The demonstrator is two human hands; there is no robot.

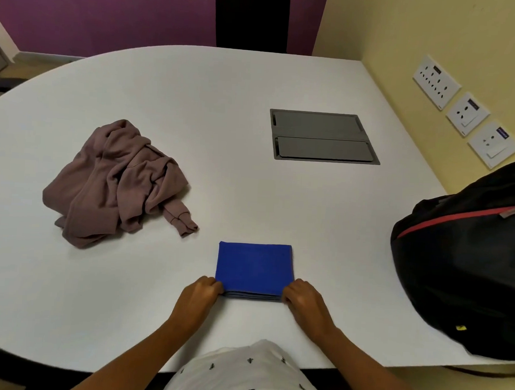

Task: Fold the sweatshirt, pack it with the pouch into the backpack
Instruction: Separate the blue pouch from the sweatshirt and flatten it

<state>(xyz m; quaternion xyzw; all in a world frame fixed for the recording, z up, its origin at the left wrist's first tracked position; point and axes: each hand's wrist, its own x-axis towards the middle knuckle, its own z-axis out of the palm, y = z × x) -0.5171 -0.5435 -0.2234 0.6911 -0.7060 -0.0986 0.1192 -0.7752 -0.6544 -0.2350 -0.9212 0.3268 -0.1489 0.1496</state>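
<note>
The desk is carrying the black backpack at its right edge, the crumpled sweatshirt at left, and the blue pouch near the front, where the left hand and right hand are pinching its near corners with curled fingers.

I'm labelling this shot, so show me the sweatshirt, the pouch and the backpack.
sweatshirt (113, 184), head view, middle of the crumpled heap.
pouch (254, 267), head view, centre of its blue top face.
backpack (467, 265), head view, black front panel below the red stripe.

Left hand, right hand: knuckles up, fingers curled, grip on pouch near corners.
</note>
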